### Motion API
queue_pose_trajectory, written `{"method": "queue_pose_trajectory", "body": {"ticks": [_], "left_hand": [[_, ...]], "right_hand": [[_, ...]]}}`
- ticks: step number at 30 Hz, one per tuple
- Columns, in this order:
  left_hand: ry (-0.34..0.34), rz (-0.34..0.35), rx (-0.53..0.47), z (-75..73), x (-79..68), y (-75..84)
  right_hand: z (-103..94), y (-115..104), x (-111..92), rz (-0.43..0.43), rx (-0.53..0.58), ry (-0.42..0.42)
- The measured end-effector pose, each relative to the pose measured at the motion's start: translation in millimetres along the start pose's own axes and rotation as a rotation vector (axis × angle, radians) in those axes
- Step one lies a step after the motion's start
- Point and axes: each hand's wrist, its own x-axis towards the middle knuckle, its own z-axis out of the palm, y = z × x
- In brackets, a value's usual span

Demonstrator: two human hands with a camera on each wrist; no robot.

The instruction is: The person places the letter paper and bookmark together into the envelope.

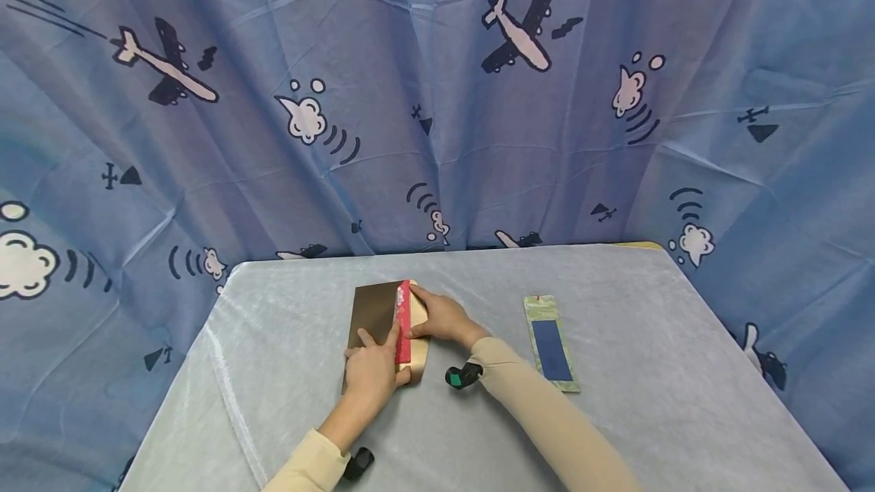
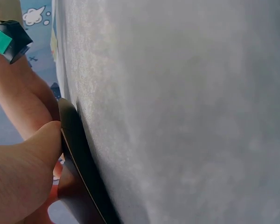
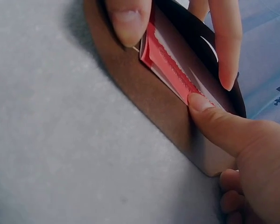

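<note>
A brown, gold-toned envelope (image 1: pixel 372 308) lies on the table with its flap on the right. A red paper card (image 1: pixel 404 306) with a scalloped edge shows along its opening. My left hand (image 1: pixel 372 367) holds the envelope's lower part, its index finger at the red card. From the right, my right hand (image 1: pixel 444 317) grips the flap side. In the right wrist view, the right thumb (image 3: pixel 203 103) presses the edge of the red card (image 3: pixel 170 65), and the left thumb (image 3: pixel 128 23) is at the card's end. The left wrist view shows the envelope (image 2: pixel 77 186) edge-on; most left fingers are hidden there.
A slim green packet (image 1: pixel 541 308) with a dark blue panel lies to the right, beyond my right forearm. The pale cloth-covered table (image 1: pixel 649 370) ends at a blue curtain (image 1: pixel 424 158) printed with planes. Dark cameras sit at both wrists.
</note>
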Motion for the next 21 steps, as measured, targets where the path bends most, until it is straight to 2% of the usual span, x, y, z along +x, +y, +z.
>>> {"method": "queue_pose_trajectory", "body": {"ticks": [8,13,21], "left_hand": [[-0.009,-0.006,-0.014,0.0,-0.4,0.3],[0.001,-0.003,-0.016,-0.8,-1.1,1.1],[-0.006,-0.003,-0.019,-1.3,-0.5,1.2]], "right_hand": [[2.1,2.1,-3.2,-0.050,0.002,0.029],[2.9,2.8,-1.8,-0.024,-0.007,0.025],[5.4,4.2,-1.9,-0.027,0.006,0.040]]}}
